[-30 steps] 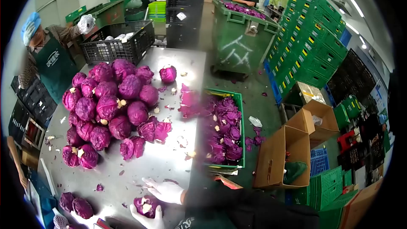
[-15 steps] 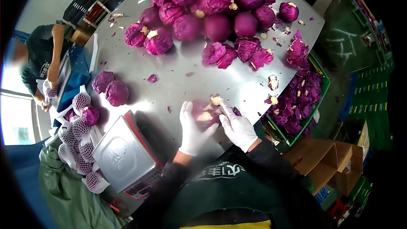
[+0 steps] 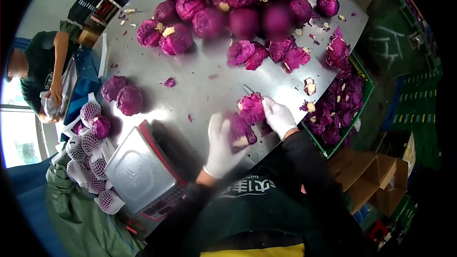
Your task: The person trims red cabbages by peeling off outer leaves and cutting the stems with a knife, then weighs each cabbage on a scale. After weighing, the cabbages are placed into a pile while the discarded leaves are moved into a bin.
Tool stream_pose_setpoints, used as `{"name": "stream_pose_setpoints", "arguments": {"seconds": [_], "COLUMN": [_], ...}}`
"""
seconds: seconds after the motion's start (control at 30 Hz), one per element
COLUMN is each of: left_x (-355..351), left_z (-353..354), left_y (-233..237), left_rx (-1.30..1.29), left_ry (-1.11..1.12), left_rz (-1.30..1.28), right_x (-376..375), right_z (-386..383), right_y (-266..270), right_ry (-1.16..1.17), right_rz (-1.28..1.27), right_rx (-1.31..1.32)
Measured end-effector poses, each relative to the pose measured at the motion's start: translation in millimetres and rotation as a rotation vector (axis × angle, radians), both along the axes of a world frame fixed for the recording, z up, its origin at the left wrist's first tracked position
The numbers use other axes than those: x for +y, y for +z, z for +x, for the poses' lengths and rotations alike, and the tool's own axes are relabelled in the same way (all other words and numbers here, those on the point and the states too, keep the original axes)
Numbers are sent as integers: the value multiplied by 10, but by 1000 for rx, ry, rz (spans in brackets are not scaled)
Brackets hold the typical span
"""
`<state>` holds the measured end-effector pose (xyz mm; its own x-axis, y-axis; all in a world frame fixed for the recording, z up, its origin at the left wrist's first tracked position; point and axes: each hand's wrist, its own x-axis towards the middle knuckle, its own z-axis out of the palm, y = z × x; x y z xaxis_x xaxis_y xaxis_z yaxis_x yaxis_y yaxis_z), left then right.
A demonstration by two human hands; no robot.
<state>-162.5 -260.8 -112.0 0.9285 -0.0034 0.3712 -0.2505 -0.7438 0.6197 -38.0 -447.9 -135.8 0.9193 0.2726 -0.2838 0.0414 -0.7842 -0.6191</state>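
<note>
My left hand [image 3: 219, 146], in a white glove, is closed round the side of a red cabbage [image 3: 242, 132] low over the metal table. The cabbage's pale cut stem end faces toward me. My right hand [image 3: 279, 117], also gloved, grips a loose purple cabbage leaf [image 3: 251, 108] just beyond the cabbage. A thin grey blade-like tip [image 3: 247, 89] pokes out past the leaf; its other end is hidden. Under the right hand lies a dark leaf scrap [image 3: 266, 127].
Many red cabbages [image 3: 244, 23] are heaped at the table's far side. A green crate [image 3: 365, 96] of leaves stands right. A scale [image 3: 140, 173] and net-wrapped cabbages [image 3: 90, 145] sit left. Another person [image 3: 47, 62] handles a netted cabbage beyond.
My right hand has moved right and slightly away, and a leaf now shows in it, apart from the cabbage. The cabbage has turned in my left hand, its cut end now nearer me.
</note>
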Motion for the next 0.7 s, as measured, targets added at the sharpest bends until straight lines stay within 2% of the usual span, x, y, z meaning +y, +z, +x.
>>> {"name": "stream_pose_setpoints", "arguments": {"seconds": [0.07,0.13,0.23,0.3,0.33,0.43,0.47,0.57,0.6,0.7], "left_x": [-47,-68,-60,-36,-24,0,10,67,-49,-11], "left_z": [-20,-175,-46,-56,-48,-35,-13,-40,41,62], "left_y": [-98,-124,-127,-146,-145,-115,-128,-264,32,-26], "left_rx": [-30,27,12,18,28,148,130,261,359,264], "left_ry": [69,140,188,199,193,205,217,240,204,140], "left_rz": [-80,-147,-211,-236,-226,-411,-384,-568,-1056,-795], "right_x": [6,61,134,228,204,200,205,213,211,190], "right_z": [164,87,-198,-439,-510,-505,-491,-447,-421,-375], "right_y": [-82,170,554,374,350,252,172,169,51,15], "right_ry": [22,26,75,235,276,177,185,349,385,352], "right_rz": [82,185,297,304,218,425,415,228,246,232], "right_rx": [36,159,156,-318,-177,-86,-216,-386,-628,-672]}}
